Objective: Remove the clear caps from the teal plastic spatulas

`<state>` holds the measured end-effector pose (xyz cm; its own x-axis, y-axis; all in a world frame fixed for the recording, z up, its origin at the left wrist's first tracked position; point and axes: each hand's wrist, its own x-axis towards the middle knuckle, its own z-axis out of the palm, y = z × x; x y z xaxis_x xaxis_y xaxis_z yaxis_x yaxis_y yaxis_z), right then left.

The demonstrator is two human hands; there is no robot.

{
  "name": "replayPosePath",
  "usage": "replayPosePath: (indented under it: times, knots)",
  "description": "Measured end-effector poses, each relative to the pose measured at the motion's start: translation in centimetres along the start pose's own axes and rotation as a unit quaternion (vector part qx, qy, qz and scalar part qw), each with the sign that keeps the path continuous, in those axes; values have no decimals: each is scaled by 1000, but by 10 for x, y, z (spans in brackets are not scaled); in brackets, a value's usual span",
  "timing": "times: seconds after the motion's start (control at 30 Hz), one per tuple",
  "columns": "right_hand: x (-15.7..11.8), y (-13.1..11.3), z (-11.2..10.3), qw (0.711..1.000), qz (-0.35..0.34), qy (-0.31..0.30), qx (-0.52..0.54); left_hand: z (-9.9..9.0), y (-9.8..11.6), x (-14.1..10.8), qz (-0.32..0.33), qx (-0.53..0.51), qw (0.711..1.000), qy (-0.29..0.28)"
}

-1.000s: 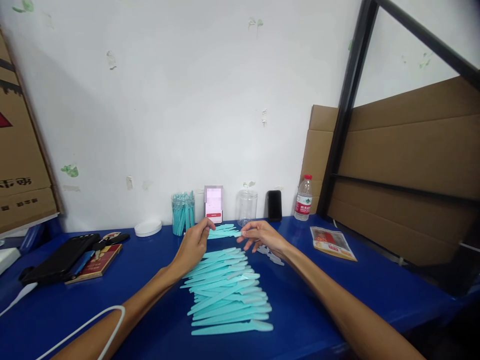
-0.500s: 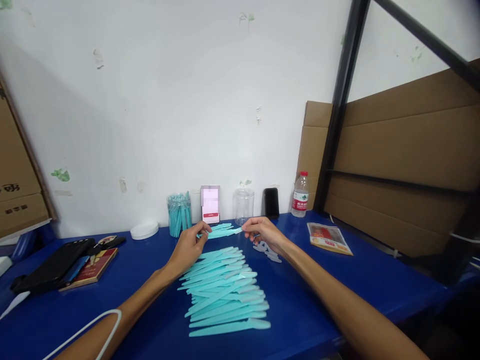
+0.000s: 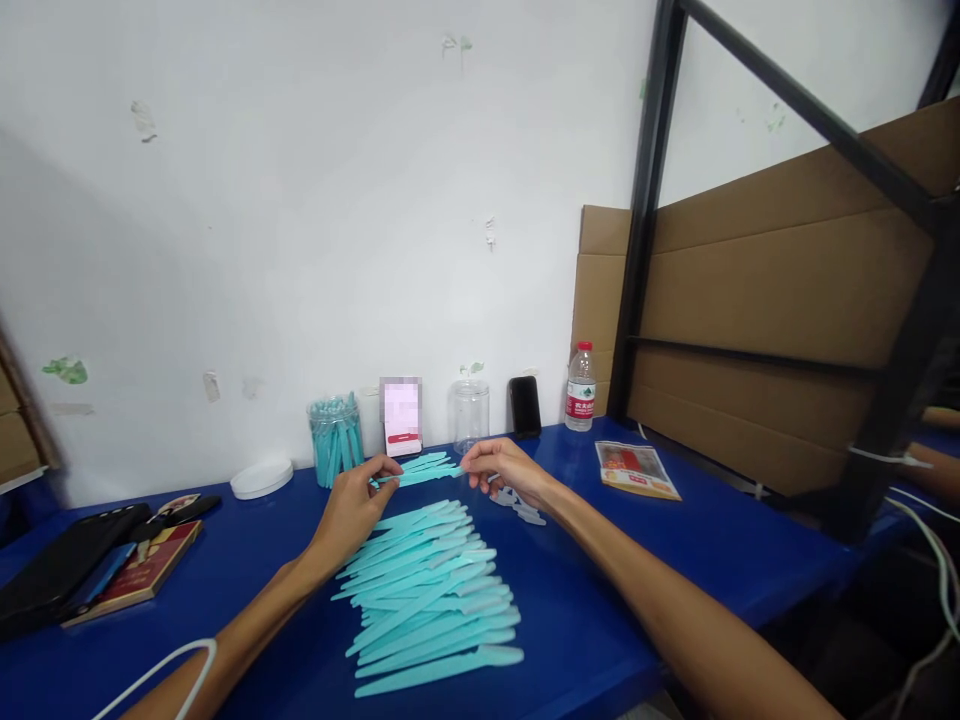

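Note:
Between my two hands a turquoise eyebrow razor (image 3: 424, 478) is stretched level, a little above the table. My left hand (image 3: 358, 500) pinches its handle end, and the fingertips of my right hand (image 3: 504, 468) are closed at its blade end; whether a cap is there is too small to tell. Just behind lie a few more turquoise razors (image 3: 429, 460). A large row of capped razors (image 3: 435, 590) is spread in front of my hands, handles to the left. Small translucent caps (image 3: 521, 505) lie in a loose heap below my right hand.
At the wall stand a clear jar full of razors (image 3: 335, 440), a lit phone (image 3: 403, 415), a clear jar (image 3: 471, 415), a black phone (image 3: 524, 405) and a water bottle (image 3: 580, 388). A white lid (image 3: 261, 479), black pouch (image 3: 71, 560) and snack packet (image 3: 637, 470) lie around.
The view has turned slightly right, so everything sits further left in the picture. Both hands still hold the razor at its two ends, which has come closer to the razors behind it in view.

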<state>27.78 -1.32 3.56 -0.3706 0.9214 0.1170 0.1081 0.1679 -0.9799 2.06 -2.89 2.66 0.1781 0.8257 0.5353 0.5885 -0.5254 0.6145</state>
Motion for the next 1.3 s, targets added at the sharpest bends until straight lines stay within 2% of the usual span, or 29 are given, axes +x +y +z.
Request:
replayPosePath:
  times: [0.17, 0.23, 0.3, 0.37, 0.4, 0.47, 0.6, 0.7, 0.77, 0.87, 1.07, 1.3]
  knots:
    - [2, 6, 4, 997, -26, -4, -75, 0, 0, 1, -19, -29, 999, 16]
    - [0, 7, 7, 989, -67, 13, -132, 0, -2, 2, -28, -42, 999, 18]
    - [-4, 6, 11, 962, -138, 30, -235, -1, -3, 3, -35, -57, 998, 19]
    - [-8, 4, 14, 918, -202, 35, -340, -2, -3, 4, -42, -73, 996, 20]
    - [-10, 4, 15, 898, -221, 39, -378, -3, -3, 5, -45, -81, 995, 23]
    - [-10, 3, 16, 885, -228, 57, -401, -3, -3, 6, -55, -93, 994, 33]
    - [-3, 8, 11, 925, -188, 119, -308, -6, -11, 9, -83, -77, 993, 38]
    - [3, 14, 7, 945, -156, 139, -253, -12, -22, 10, -94, -33, 994, -37]
    - [5, 17, 6, 950, -142, 137, -243, -16, -27, 9, -84, -3, 992, -90]
    - [6, 20, 8, 955, -129, 126, -234, -16, -28, 6, -52, 29, 990, -130]
    - [8, 24, 10, 958, -113, 114, -237, -6, -13, -1, 3, 27, 988, -149]
    - [12, 33, 11, 962, -92, 106, -235, 1, -6, -5, 18, 5, 986, -163]
